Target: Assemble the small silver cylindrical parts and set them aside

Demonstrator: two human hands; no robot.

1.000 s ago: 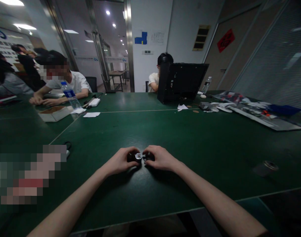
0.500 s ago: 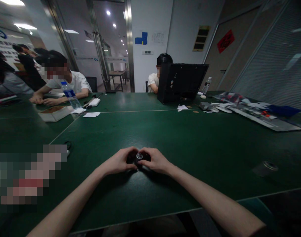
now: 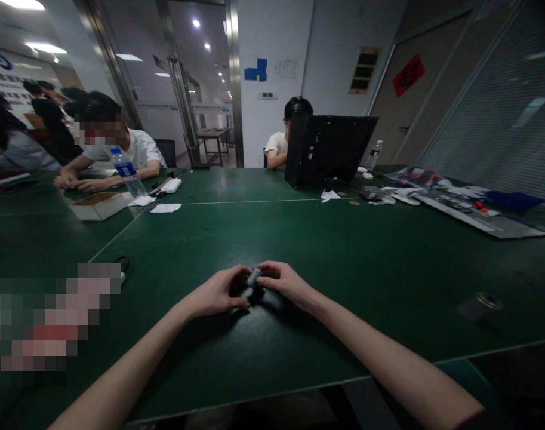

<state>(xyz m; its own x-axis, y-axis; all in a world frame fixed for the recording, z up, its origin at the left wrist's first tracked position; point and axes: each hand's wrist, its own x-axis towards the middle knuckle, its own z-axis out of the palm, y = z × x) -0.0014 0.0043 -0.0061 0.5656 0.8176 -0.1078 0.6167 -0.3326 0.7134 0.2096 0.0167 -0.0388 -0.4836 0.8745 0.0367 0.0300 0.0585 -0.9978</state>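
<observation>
Close in front of me on the green table (image 3: 326,251), my two hands meet around small parts. My right hand (image 3: 286,283) pinches a small grey cylinder (image 3: 254,278) between thumb and fingers, tilted over a dark part (image 3: 256,293). My left hand (image 3: 221,291) curls around the left side of that dark part, thumb in front and fingers behind. The dark part's shape is mostly hidden by fingers and shadow. Off to the right, a larger dark cylinder with a ring-shaped end (image 3: 482,306) lies on the table.
An open cardboard box (image 3: 99,206), a water bottle (image 3: 128,173) and white paper (image 3: 166,208) are at the left. A large black case (image 3: 330,149) stands at the back. A cluttered board (image 3: 487,215) lies far right. People sit across the table.
My right hand has lifted slightly, and a small grey cylinder now shows at its fingertips where a dark round part with a pale ringed top was. My left hand is nearly still.
</observation>
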